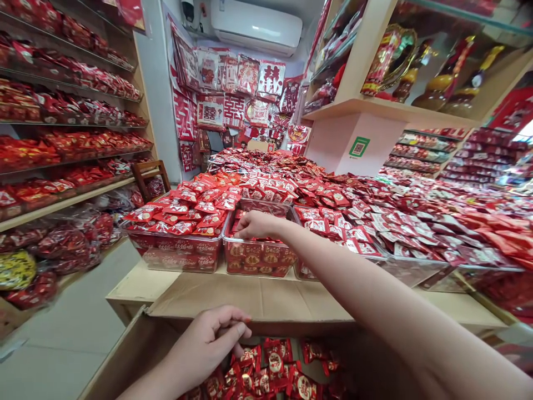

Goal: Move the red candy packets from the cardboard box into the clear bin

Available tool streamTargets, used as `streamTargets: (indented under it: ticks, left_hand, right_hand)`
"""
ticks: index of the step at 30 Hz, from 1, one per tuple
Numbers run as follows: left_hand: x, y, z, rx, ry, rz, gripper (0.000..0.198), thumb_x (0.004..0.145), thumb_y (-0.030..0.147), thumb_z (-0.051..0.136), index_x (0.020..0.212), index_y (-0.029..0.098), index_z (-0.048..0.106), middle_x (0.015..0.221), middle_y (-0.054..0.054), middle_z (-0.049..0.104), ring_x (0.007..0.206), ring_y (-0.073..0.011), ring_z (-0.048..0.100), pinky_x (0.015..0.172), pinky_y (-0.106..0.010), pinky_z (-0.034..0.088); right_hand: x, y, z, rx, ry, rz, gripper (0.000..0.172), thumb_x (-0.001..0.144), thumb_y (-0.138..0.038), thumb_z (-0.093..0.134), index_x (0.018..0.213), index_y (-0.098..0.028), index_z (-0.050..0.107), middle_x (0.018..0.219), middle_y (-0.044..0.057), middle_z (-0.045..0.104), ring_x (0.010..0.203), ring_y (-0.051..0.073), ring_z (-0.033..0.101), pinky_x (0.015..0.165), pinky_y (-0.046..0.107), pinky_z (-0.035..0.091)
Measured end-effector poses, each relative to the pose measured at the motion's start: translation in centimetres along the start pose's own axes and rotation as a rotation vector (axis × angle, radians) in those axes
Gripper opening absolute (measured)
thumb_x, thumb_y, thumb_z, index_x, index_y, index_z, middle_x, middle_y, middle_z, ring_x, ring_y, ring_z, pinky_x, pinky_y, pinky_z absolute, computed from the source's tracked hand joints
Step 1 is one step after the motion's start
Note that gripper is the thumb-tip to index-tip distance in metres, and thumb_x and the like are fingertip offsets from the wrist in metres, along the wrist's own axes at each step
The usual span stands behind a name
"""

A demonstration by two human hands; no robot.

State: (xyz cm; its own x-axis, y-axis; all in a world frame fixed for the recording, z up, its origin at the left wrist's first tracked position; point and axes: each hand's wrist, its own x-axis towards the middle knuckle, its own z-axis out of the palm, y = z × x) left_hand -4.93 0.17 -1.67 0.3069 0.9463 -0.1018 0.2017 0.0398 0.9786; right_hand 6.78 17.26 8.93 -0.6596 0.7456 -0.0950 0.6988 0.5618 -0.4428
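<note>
My right hand (256, 224) reaches forward into a clear plastic bin (258, 258) of red wrapped candies on the display table, its fingers curled down among the packets. My left hand (210, 339) is low in front of me, inside an open cardboard box (125, 355), its fingers bent around red candy packets (270, 369) that lie in the box. What my right hand's fingers hold is hidden.
Neighbouring clear bins (179, 244) hold heaps of red packets, and more cover the whole table (137, 283). Shelves (66, 200) of red bags line the left wall. A pink pillar (353, 139) with a green QR sign stands behind, with shelves on the right.
</note>
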Motion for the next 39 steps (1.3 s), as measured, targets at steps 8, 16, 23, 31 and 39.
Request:
streamTargets:
  ticks: [8, 16, 23, 31, 39]
  left_hand:
    - [-0.1, 0.2, 0.1, 0.039, 0.015, 0.019, 0.016, 0.080, 0.027, 0.049, 0.087, 0.016, 0.058, 0.077, -0.002, 0.065, 0.058, -0.0137, 0.062, 0.059, -0.026, 0.046]
    - [-0.2, 0.2, 0.2, 0.091, 0.033, 0.033, 0.017, 0.081, 0.029, 0.047, 0.087, 0.016, 0.058, 0.077, -0.002, 0.065, 0.059, -0.0141, 0.063, 0.061, -0.026, 0.046]
    - [0.1, 0.2, 0.2, 0.121, 0.051, 0.049, 0.020, 0.080, 0.032, 0.048, 0.089, 0.018, 0.059, 0.077, -0.003, 0.066, 0.062, -0.0150, 0.064, 0.062, -0.026, 0.048]
    - [-0.3, 1.5, -0.3, 0.305, 0.125, 0.135, 0.020, 0.081, 0.030, 0.046, 0.091, 0.020, 0.061, 0.078, -0.003, 0.068, 0.050, -0.0131, 0.062, 0.054, -0.026, 0.049]
    - [7.9, 11.1, -5.1, 1.125, 0.310, 0.496, 0.021, 0.082, 0.019, 0.046, 0.095, 0.016, 0.063, 0.099, -0.009, 0.065, 0.098, -0.0239, 0.055, 0.089, -0.043, 0.039]
  right_hand:
    - [-0.4, 0.3, -0.4, -0.014, -0.084, -0.019, 0.025, 0.074, -0.027, 0.055, 0.089, -0.012, 0.068, 0.073, 0.001, 0.063, 0.061, 0.009, 0.050, 0.054, 0.017, 0.037]
    - [-0.9, 0.9, -0.7, -0.011, -0.101, -0.015, 0.025, 0.075, -0.024, 0.054, 0.092, -0.013, 0.068, 0.079, 0.001, 0.064, 0.066, 0.009, 0.051, 0.057, 0.016, 0.038]
    - [0.0, 0.8, -0.6, -0.025, -0.149, 0.032, 0.025, 0.071, -0.024, 0.056, 0.092, -0.017, 0.068, 0.068, -0.001, 0.062, 0.054, 0.008, 0.048, 0.048, 0.017, 0.038]
    - [-0.2, 1.1, -1.0, -0.097, -0.183, 0.050, 0.029, 0.066, -0.017, 0.057, 0.094, -0.018, 0.065, 0.083, 0.002, 0.066, 0.061, 0.011, 0.055, 0.050, 0.019, 0.043]
    - [-0.7, 2.0, -1.5, -0.286, -0.184, 0.026, 0.016, 0.067, -0.017, 0.052, 0.073, -0.011, 0.066, 0.072, 0.008, 0.065, 0.058, 0.014, 0.055, 0.053, 0.024, 0.042]
